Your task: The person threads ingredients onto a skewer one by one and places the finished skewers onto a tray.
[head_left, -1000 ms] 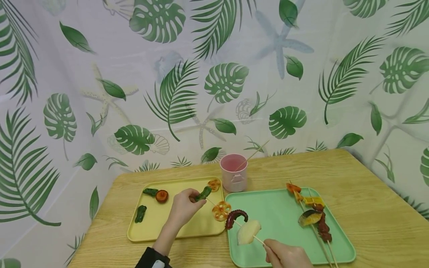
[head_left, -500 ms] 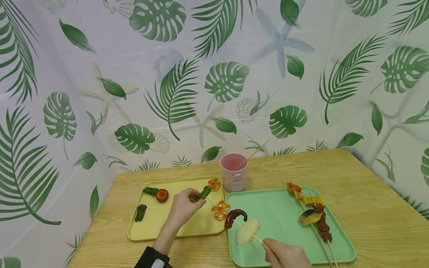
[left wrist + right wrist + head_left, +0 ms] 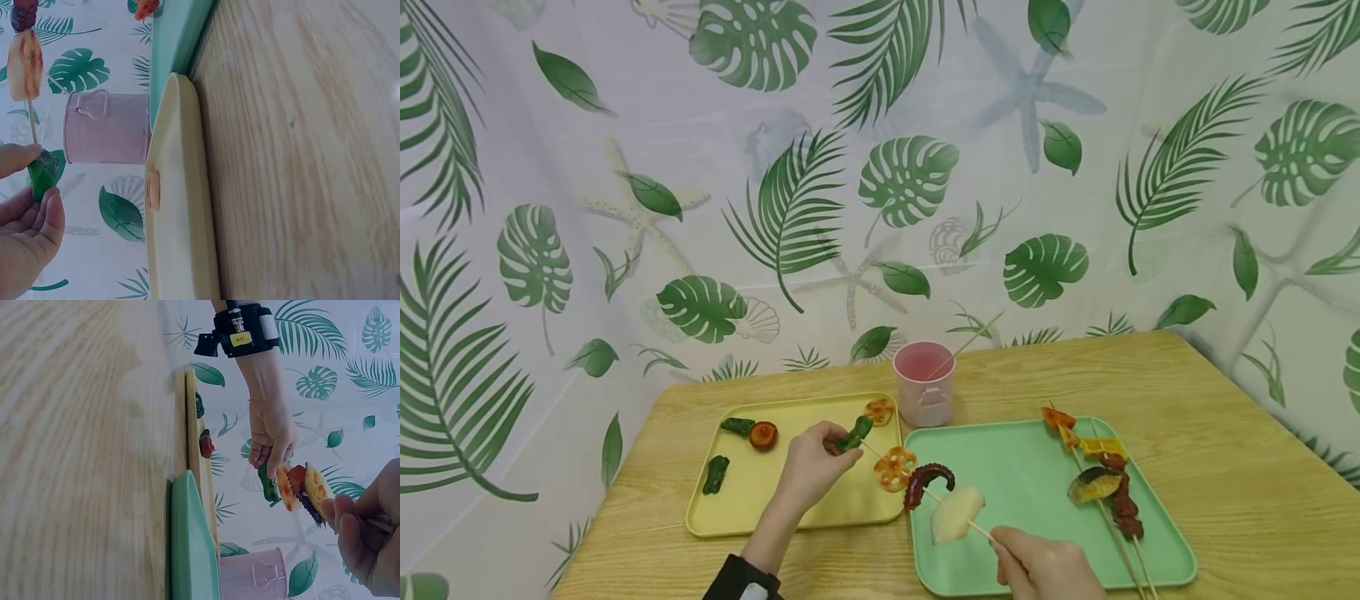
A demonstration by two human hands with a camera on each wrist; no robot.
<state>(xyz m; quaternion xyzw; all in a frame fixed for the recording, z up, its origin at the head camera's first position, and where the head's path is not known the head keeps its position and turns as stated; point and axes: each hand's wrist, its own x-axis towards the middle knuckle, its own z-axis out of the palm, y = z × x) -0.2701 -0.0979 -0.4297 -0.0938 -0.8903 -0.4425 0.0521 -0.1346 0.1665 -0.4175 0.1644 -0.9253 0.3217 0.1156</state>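
Note:
In the head view my left hand (image 3: 812, 467) pinches a green pepper (image 3: 856, 433) between thumb and fingers, at the far end of a bamboo skewer (image 3: 981, 532). The left wrist view shows the stick meeting that pepper (image 3: 45, 174) at the fingertips. My right hand (image 3: 1047, 567) grips the skewer's near end. Between the hands the stick carries a pale cream slice (image 3: 957, 515), a dark red octopus tentacle (image 3: 916, 487) and a lotus root slice (image 3: 891, 479). The skewer is held raised across where the two trays meet.
The yellow tray (image 3: 752, 517) holds two green peppers (image 3: 716, 474), a round reddish-brown mushroom-like piece (image 3: 763, 436) and another lotus root slice (image 3: 878, 411). Loaded skewers (image 3: 1123, 508) lie on the green tray's (image 3: 1000, 450) right side. Behind stands a pink cup (image 3: 925, 400) with a bare stick (image 3: 973, 340).

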